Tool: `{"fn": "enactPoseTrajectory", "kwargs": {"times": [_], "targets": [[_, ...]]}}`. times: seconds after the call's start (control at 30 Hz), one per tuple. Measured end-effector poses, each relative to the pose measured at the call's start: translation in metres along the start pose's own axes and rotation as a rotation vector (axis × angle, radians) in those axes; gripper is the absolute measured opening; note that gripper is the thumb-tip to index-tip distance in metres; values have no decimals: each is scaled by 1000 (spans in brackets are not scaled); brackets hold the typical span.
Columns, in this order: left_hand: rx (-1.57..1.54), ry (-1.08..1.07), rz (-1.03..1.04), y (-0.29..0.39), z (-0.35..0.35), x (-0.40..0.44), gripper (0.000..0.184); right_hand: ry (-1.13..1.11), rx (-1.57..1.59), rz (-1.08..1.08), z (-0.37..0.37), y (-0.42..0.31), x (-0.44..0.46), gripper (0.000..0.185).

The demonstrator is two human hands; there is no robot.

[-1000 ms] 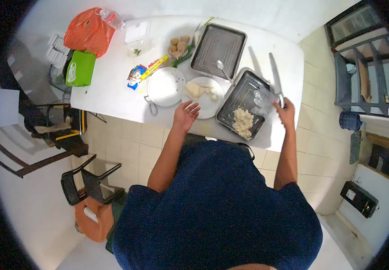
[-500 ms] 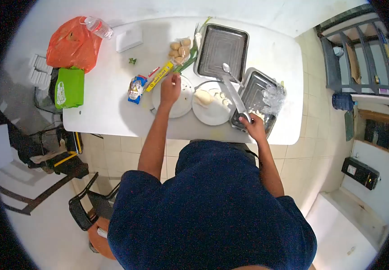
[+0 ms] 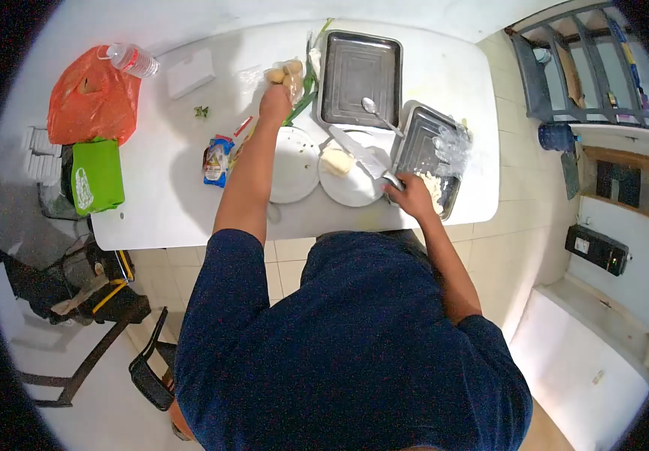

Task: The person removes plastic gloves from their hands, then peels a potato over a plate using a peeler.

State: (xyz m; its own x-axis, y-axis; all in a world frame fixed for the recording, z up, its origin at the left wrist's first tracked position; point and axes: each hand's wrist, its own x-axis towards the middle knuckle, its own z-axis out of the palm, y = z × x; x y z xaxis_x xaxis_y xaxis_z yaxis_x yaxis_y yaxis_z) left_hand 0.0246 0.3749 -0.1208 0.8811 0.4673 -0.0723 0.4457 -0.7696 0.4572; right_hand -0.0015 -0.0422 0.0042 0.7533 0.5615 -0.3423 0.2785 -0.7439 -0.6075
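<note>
My right hand is closed around the handle of a knife, whose broad blade lies over the right white plate. On that plate sits a pale, peeled potato, partly beside the blade. My left hand reaches far across the table to a clear bag of brown potatoes; its fingers are hidden from this angle. Below that arm is the left white plate, with small green and dark bits on it. Pale chopped pieces lie in the near baking tray, beside my right hand.
A second dark tray stands behind, with a spoon across its front edge. Spring onions lie by the potatoes. Leftward are a blue packet, a green bag, an orange bag and a water bottle.
My left hand has moved from above the left plate forward to the bag of potatoes. My right hand has shifted left with the knife, its blade now over the right plate.
</note>
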Motion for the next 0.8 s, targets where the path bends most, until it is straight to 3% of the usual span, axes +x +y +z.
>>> {"fn": "enactPoseTrajectory", "kwargs": {"times": [0.1, 0.23, 0.43, 0.53, 0.63, 0.73, 0.8], "targets": [[-24, -19, -49, -5, 14, 4, 13, 74, -25, -67, 5, -9, 4, 40], [-50, -105, -102, 7, 8, 0, 17, -11, 3, 22, 7, -17, 7, 42], [-25, 1, 157, -16, 29, -1, 38, -15, -52, 52, 13, -17, 10, 43], [-10, 25, 10, -5, 31, -9, 39, -2, -58, 30, 14, -22, 11, 42], [34, 39, -2, 6, 21, -16, 37, -18, -15, 13, 15, -29, 11, 41], [120, -25, 62, 19, -11, -26, 38, -38, -18, 6, 15, -32, 12, 41], [128, 81, 136, 19, -16, -29, 38, -45, -46, 3, 19, -33, 9, 41]]}}
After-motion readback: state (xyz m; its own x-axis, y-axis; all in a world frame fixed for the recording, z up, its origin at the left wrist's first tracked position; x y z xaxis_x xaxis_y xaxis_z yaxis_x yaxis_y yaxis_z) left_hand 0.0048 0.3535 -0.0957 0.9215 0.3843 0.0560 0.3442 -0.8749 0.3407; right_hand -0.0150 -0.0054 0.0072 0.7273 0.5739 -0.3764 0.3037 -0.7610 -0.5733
